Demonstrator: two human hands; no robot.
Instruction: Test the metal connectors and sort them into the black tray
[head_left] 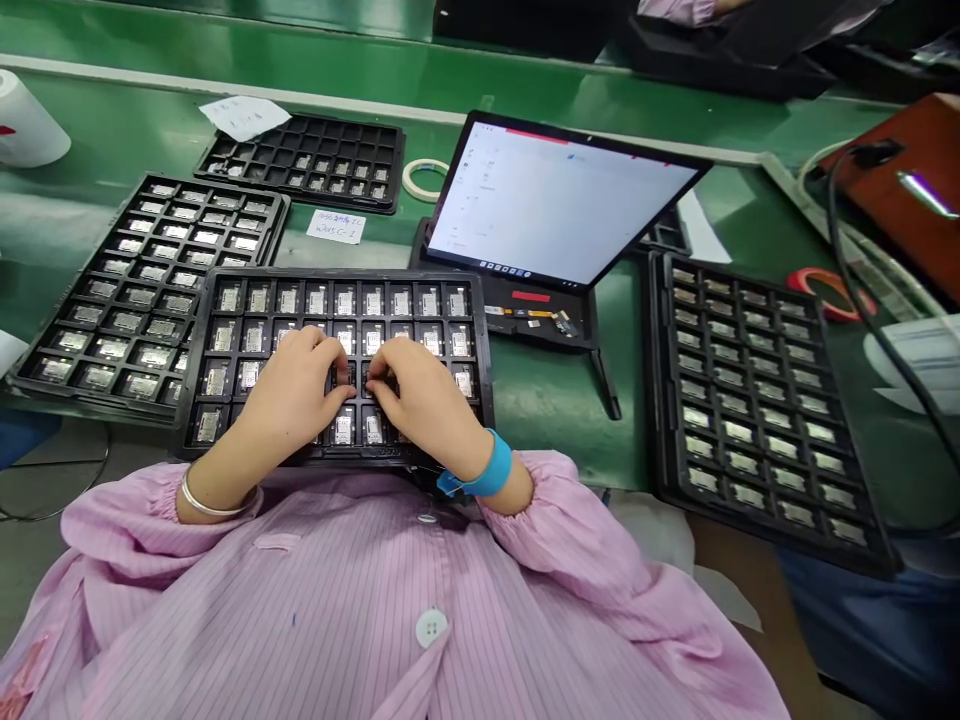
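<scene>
Over the black compartment tray [196,350] in front of me, both hands meet near its middle. My left hand [296,390] is closed, its thumb and forefinger bent toward each other. Facing it, my right hand [427,400] is curled the same way, thumb near forefinger. Whatever lies in the fingertips is too small or hidden to make out. Small silvery electronic modules, such as one metal-faced module [344,428] just below the fingertips, sit singly in the compartments. Part of the tray's middle rows is covered by my hands.
More module trays stand at left [274,215] and right [656,400]; a partly filled tray [394,150] lies behind. A tilted tablet [562,200] stands above a black tray with small parts [540,322]. Nearby are a tape roll [425,180], a handwritten label [336,226] and a black cable [862,260].
</scene>
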